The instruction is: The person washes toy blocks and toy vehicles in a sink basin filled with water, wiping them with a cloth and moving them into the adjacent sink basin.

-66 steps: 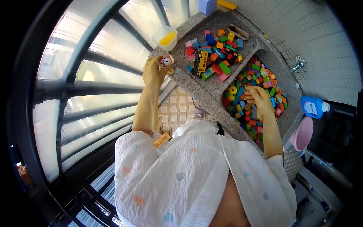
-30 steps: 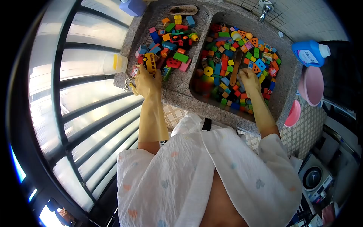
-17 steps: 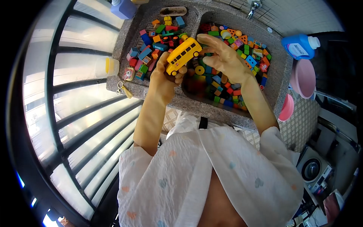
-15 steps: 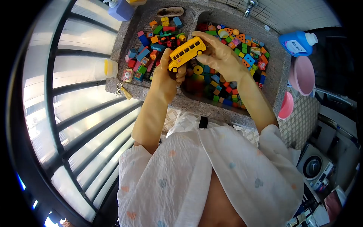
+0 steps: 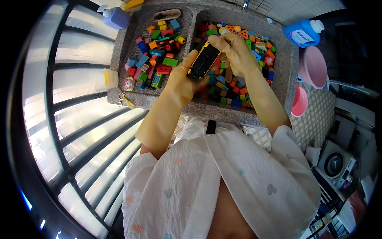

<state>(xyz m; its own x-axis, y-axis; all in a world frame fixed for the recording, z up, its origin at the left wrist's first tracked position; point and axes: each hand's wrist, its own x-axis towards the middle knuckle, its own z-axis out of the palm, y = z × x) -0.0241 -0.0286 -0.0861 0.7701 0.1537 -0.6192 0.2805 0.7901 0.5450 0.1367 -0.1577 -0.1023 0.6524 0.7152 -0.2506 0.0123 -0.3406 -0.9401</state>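
Note:
A yellow toy bus (image 5: 204, 60) is held above the stone sink (image 5: 191, 38), its black underside facing me. My left hand (image 5: 180, 82), in a pale yellow rubber glove, is closed round the bus's near end. The gloved right hand (image 5: 235, 51) grips the far end with thumb and fingers; some fingertips are hidden behind the toy. Under my hands, the right basin is full of colourful wooden blocks (image 5: 238, 91), which look wet. More toy blocks (image 5: 170, 62) lie in the shallower left section, a green one among them near my left wrist.
A scrubbing brush (image 5: 167, 15) lies at the back left. A purple pump bottle (image 5: 115, 18) and a clear cup (image 5: 106, 79) stand left. On the right are a blue detergent bottle (image 5: 304, 34) and pink basins (image 5: 314, 67). A keychain (image 5: 126, 101) rests on the front edge.
The toy bus has been turned from its yellow side to its black underside and tilted more upright. My right hand has moved its hold to the far end. The view has shifted slightly.

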